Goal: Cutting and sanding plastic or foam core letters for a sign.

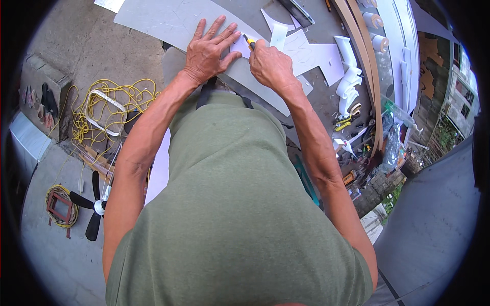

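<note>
Fingers (215, 27) of the left hand (204, 55) are spread apart and laid flat, palm down, on a long pale-grey flat sheet (163, 23) at the upper centre of the frame, the thumb reaching toward the right. The right hand (273, 66), just beside it, has its fingers closed around a slim yellow-and-black cutter-like tool (250, 42). This tool's visible end points to the upper left, close to the left fingertips; its long axis slants down rightward into the fist, where the rest is hidden. Whether its tip touches the surface cannot be told.

The pale-grey sheet runs lengthwise from the upper left, slanting down toward the right past both hands. Thin lines mark the angular white flat offcuts (329, 58) right of the right hand; they are too fine to make out as writing or drawing.

Farther right stand out a white wavy-edged cut shape (349, 76), its long axis near upright, yellow-handled pliers (343, 125) below it, and long curved brown strips (373, 76). Tangled yellow cable (84, 120) lies at the left of the frame, above a black three-bladed fan (93, 226) at lower left.
</note>
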Tool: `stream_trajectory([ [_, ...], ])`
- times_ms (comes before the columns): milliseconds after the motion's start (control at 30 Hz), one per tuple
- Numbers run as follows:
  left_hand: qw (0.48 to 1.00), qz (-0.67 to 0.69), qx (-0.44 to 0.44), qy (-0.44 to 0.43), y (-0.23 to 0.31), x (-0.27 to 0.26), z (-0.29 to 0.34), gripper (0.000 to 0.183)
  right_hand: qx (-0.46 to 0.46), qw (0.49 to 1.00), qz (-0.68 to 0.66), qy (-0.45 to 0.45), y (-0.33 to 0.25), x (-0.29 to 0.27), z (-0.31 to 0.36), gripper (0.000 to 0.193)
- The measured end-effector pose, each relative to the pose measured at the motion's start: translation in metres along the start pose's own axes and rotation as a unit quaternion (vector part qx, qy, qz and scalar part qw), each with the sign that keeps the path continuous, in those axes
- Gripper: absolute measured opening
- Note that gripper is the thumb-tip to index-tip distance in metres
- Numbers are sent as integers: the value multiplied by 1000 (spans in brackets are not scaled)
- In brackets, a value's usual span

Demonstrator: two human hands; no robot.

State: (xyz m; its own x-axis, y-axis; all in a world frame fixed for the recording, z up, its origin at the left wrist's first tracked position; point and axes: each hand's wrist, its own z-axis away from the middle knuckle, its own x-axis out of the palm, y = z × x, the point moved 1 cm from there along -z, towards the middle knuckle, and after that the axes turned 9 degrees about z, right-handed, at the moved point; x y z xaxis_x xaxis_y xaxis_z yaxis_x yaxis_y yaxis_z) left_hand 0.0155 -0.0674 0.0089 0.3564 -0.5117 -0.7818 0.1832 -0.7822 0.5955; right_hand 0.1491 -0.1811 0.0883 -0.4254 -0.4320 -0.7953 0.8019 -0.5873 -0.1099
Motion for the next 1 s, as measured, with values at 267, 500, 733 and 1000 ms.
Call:
stream_trajectory([
  [267, 1000, 9, -11, -17, 1, -2, 1, 52, -58, 993, 78, -62, 14, -25, -15, 27],
  [500, 1000, 10, -13, -8, 1, 0, 0, 52, -65, 992, 79, -74, 16, -20, -16, 30],
  [733, 1000, 18, -12, -4, 1, 0, 0, 51, -29, 999, 24, -17, 8, -3, -5, 30],
  [1000, 1000, 23, -17, -10, 3, 1, 1, 52, 0, 999, 20, -25, 2, -6, -1, 26],
])
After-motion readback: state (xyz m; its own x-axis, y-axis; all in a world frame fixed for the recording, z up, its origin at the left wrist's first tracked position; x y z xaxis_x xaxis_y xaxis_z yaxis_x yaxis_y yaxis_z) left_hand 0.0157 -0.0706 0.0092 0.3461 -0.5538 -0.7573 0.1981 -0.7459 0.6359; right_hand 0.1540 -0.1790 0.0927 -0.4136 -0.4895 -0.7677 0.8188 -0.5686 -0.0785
